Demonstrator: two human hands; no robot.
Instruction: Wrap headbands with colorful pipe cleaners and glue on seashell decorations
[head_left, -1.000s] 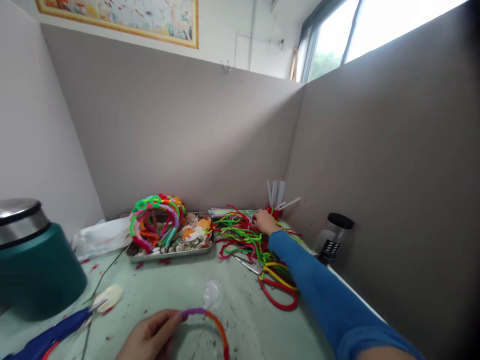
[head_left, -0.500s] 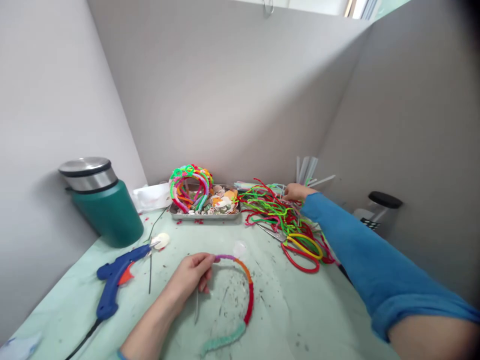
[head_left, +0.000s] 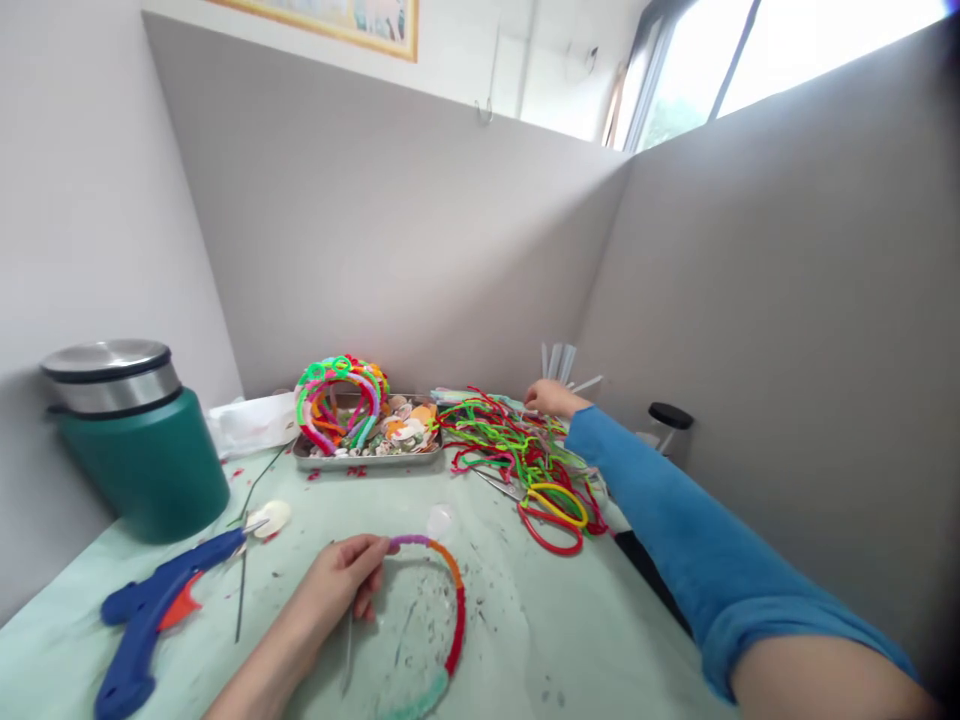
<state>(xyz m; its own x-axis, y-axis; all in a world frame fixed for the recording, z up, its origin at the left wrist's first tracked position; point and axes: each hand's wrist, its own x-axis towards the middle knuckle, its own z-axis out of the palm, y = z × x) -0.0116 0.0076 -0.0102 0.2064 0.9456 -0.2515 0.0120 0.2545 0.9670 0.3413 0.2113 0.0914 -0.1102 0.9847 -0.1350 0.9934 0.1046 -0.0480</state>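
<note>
Headband [head_left: 459,615], wrapped in purple, orange, red and teal fuzz, lies flat on the worktop [head_left: 540,640] at 6 o'clock. The left hand [head_left: 341,580] pinches its purple tip, seemingly to pin it steady. The right hand [head_left: 551,398] stretches to 1 o'clock, fingers among the pipe cleaners [head_left: 510,445]; I cannot tell whether it grips any. A glue gun [head_left: 150,615] lies handy at 8 o'clock.

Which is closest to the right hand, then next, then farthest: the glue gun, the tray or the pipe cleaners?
1. Pipe cleaners, right at the right hand.
2. Tray, to its left.
3. Glue gun, far left, near the front.
</note>
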